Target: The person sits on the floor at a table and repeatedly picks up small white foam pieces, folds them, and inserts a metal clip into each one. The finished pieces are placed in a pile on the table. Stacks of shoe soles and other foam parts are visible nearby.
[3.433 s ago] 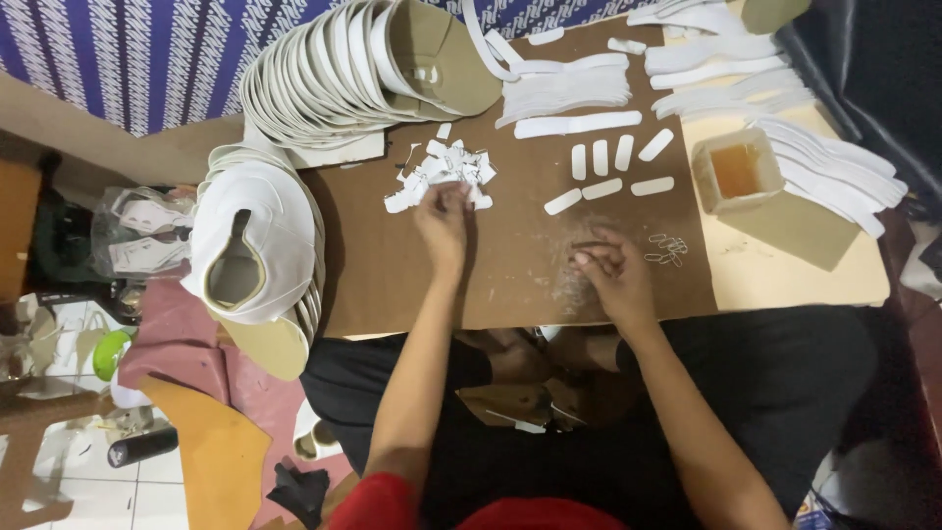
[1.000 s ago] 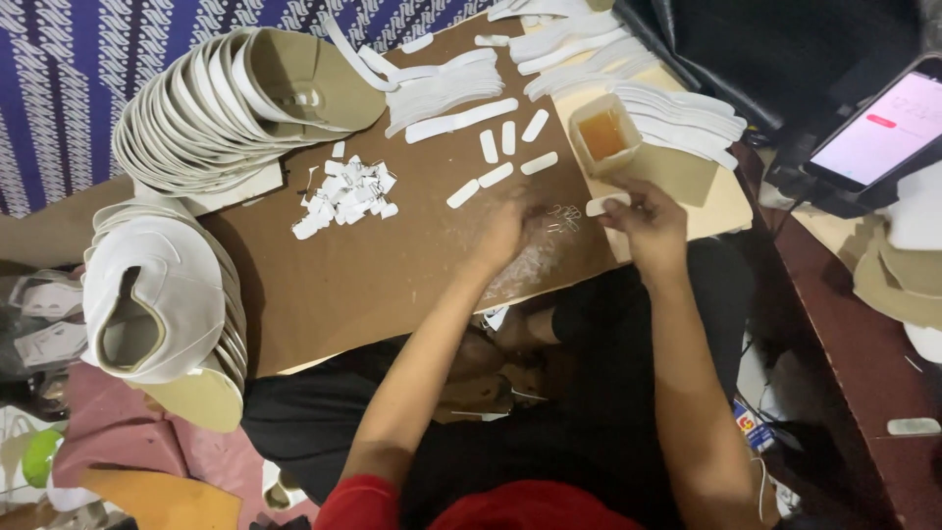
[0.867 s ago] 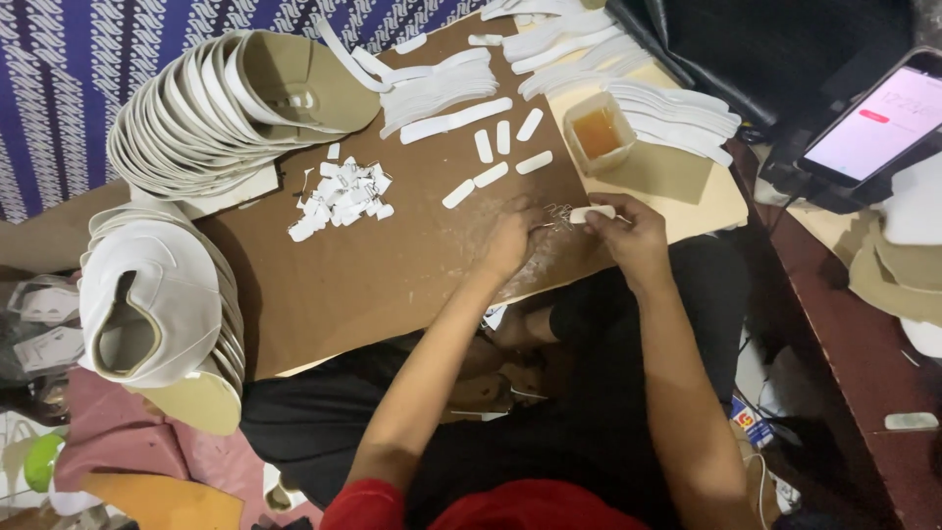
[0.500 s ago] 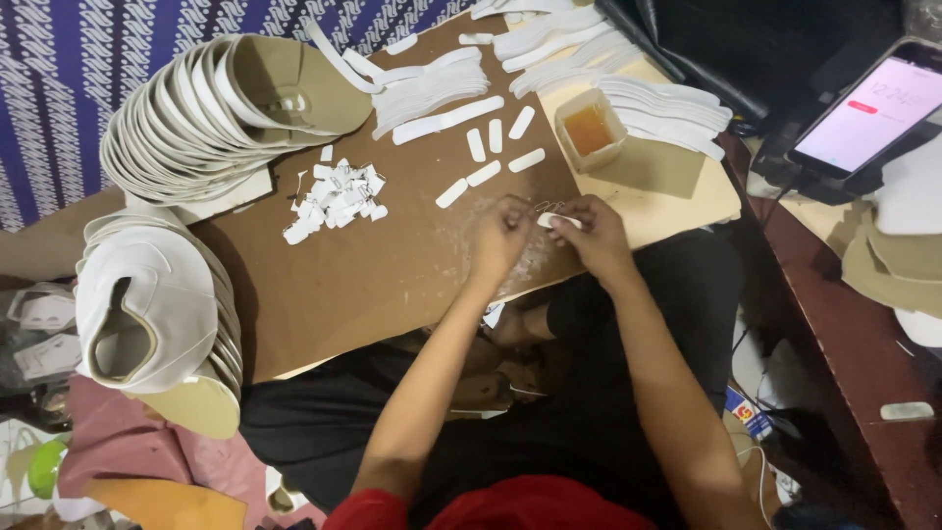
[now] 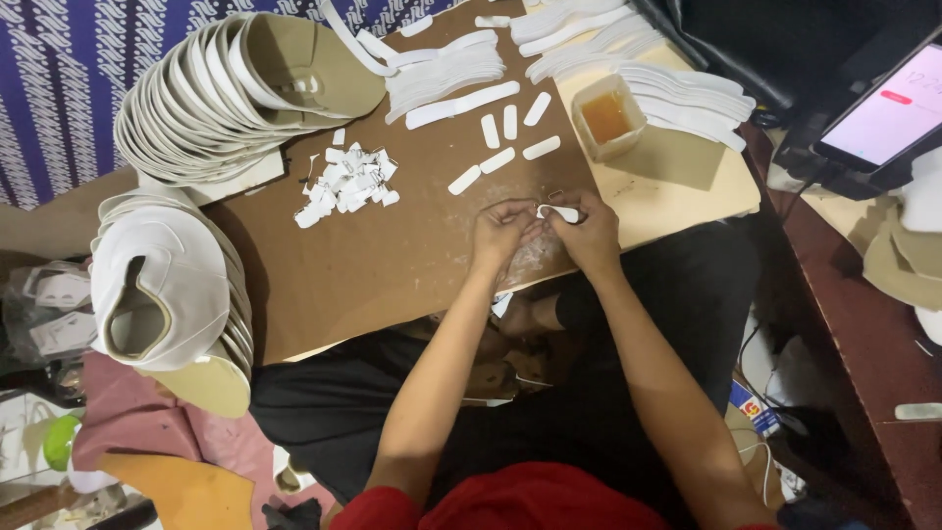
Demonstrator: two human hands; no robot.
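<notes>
My left hand (image 5: 500, 234) and my right hand (image 5: 587, 232) meet over the near edge of a brown cardboard board (image 5: 392, 265). Between their fingertips they pinch a small white strip (image 5: 557, 211). Several more white strips (image 5: 500, 147) lie in a loose row just beyond the hands. A pile of small white squares (image 5: 343, 182) sits on the board to the left. A small square cup of amber glue (image 5: 608, 118) stands to the upper right, close to my right hand.
Curved stacks of white shoe uppers (image 5: 226, 88) fill the upper left, with another stack (image 5: 162, 294) at the left. Long white strips (image 5: 442, 69) and white cut pieces (image 5: 677, 93) lie at the back. A phone (image 5: 888, 113) with a lit screen rests at the right.
My right hand came back from beside the glue cup with a white strip. Both hands now hold it together at the board's near edge. The view has also shifted left.
</notes>
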